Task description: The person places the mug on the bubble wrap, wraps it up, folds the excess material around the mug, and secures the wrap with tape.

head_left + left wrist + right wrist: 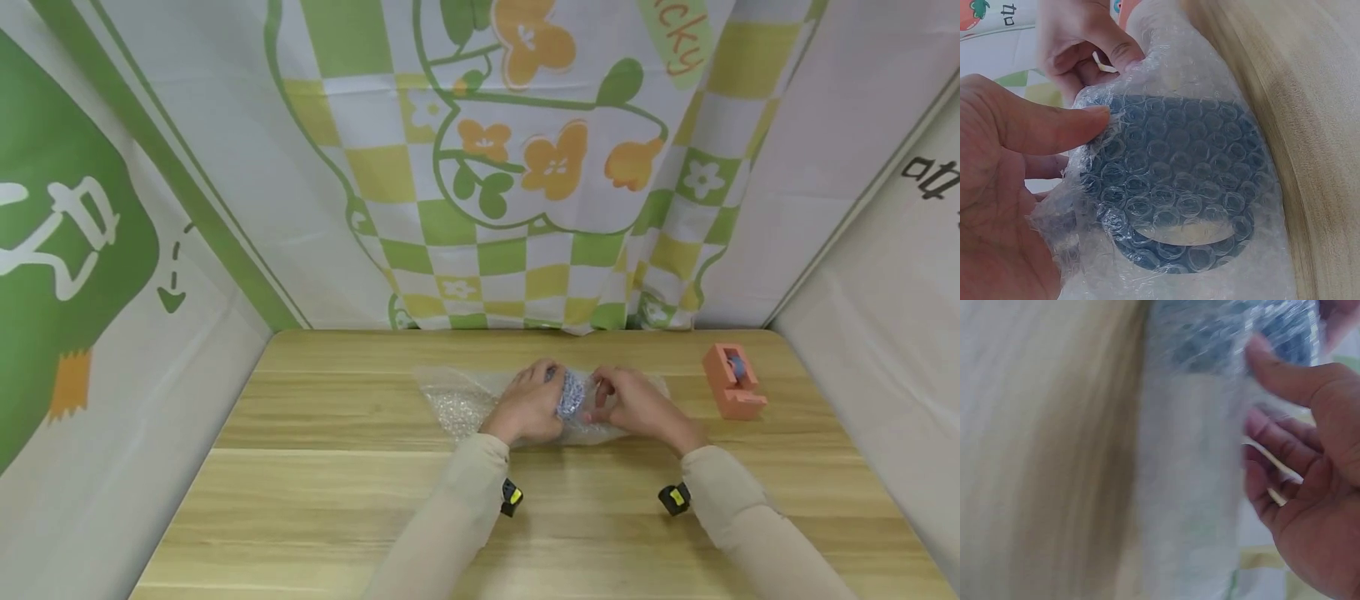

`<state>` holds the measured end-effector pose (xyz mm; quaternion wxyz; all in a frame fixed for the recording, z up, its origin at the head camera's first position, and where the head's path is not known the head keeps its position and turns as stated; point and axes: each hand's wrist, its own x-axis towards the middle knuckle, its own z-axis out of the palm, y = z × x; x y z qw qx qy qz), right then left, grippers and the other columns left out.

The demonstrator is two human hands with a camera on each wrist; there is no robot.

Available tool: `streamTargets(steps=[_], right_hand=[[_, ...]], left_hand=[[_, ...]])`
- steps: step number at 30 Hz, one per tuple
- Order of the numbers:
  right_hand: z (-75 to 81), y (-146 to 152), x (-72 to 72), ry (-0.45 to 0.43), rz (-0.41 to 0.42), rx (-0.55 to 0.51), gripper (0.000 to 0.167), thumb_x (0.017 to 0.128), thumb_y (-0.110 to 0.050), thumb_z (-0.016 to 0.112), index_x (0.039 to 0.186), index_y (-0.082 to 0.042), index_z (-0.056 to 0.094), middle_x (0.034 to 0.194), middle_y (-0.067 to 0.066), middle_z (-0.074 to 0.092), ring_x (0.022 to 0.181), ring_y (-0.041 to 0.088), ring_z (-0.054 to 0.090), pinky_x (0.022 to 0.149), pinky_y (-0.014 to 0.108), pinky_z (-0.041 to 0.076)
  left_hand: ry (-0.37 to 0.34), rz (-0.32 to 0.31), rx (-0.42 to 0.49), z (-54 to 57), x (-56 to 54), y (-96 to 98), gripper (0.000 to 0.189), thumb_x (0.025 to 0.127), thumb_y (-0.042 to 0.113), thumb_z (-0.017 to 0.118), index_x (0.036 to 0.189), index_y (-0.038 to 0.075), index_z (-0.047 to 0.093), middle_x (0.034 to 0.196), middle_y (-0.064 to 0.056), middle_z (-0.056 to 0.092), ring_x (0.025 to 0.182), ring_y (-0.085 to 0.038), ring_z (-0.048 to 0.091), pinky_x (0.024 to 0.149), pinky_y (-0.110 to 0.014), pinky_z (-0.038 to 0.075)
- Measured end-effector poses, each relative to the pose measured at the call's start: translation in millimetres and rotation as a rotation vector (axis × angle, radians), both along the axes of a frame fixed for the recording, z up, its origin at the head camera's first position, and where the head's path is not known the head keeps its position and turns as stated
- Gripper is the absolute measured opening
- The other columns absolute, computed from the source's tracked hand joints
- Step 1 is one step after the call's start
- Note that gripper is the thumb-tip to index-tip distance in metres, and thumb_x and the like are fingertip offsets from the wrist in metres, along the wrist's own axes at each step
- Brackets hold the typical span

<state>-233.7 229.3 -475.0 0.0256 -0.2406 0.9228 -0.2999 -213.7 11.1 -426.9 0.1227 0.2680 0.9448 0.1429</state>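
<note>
A blue mug with a loop handle lies on its side under a layer of bubble wrap, on the wooden table. My left hand holds the wrapped mug; its thumb presses on the wrap while the other fingers go behind, partly hidden. At the mug's right end, my right hand pinches the wrap's edge between thumb and curled fingers. Loose bubble wrap spreads to both sides of the mug. Motion blurs the right wrist view.
An orange tape dispenser with a blue roll stands right of the right hand. Behind the table hangs a checked, flowered curtain. Printed cloth walls rise on the left and right.
</note>
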Motion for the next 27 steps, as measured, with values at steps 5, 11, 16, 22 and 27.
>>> streamTargets(steps=[5, 11, 16, 22, 27], right_hand=[[-9.7, 3.7, -2.0, -0.036, -0.053, -0.084, 0.048, 0.073, -0.030, 0.093, 0.103, -0.004, 0.067, 0.073, -0.008, 0.063, 0.075, 0.015, 0.057, 0.071, 0.036, 0.049], [-15.1, 6.7, -8.0, 0.055, -0.036, -0.047, 0.041, 0.067, -0.035, 0.095, 0.088, -0.010, 0.070, 0.092, 0.006, 0.061, 0.094, 0.028, 0.050, 0.084, 0.047, 0.042], [-13.2, 7.2, -17.4, -0.009, 0.048, 0.028, 0.035, 0.071, -0.037, 0.093, 0.083, -0.016, 0.068, 0.105, 0.006, 0.064, 0.103, 0.030, 0.055, 0.092, 0.053, 0.043], [-0.9, 3.2, -28.7, -0.248, 0.134, 0.058, 0.032, 0.077, -0.032, 0.090, 0.088, -0.009, 0.071, 0.093, 0.002, 0.065, 0.085, 0.019, 0.059, 0.075, 0.037, 0.052], [8.9, -2.4, -31.9, -0.351, 0.100, 0.131, 0.043, 0.076, -0.035, 0.090, 0.097, -0.003, 0.070, 0.092, 0.004, 0.068, 0.084, 0.019, 0.062, 0.077, 0.038, 0.055]], left_hand=[[-0.005, 0.001, 0.002, -0.5, 0.2, -0.1, 0.081, 0.086, 0.011, 0.066, 0.158, 0.001, 0.029, 0.161, -0.016, 0.028, 0.150, -0.030, 0.025, 0.125, -0.042, 0.016], [-0.002, 0.003, 0.007, 0.5, 1.9, -0.3, 0.080, 0.086, 0.011, 0.065, 0.158, 0.001, 0.030, 0.161, -0.015, 0.029, 0.150, -0.030, 0.026, 0.125, -0.040, 0.016], [-0.001, 0.004, 0.000, 0.5, 2.3, 0.1, 0.080, 0.086, 0.011, 0.065, 0.158, 0.002, 0.030, 0.161, -0.014, 0.029, 0.150, -0.029, 0.026, 0.125, -0.040, 0.015], [0.011, 0.003, -0.008, 1.1, 2.8, 1.6, 0.082, 0.084, 0.011, 0.067, 0.157, 0.001, 0.030, 0.160, -0.015, 0.029, 0.149, -0.030, 0.027, 0.124, -0.040, 0.017], [0.005, 0.013, -0.011, 1.1, 3.0, 3.1, 0.083, 0.084, 0.011, 0.068, 0.158, 0.001, 0.029, 0.161, -0.015, 0.028, 0.149, -0.032, 0.027, 0.124, -0.042, 0.017]])
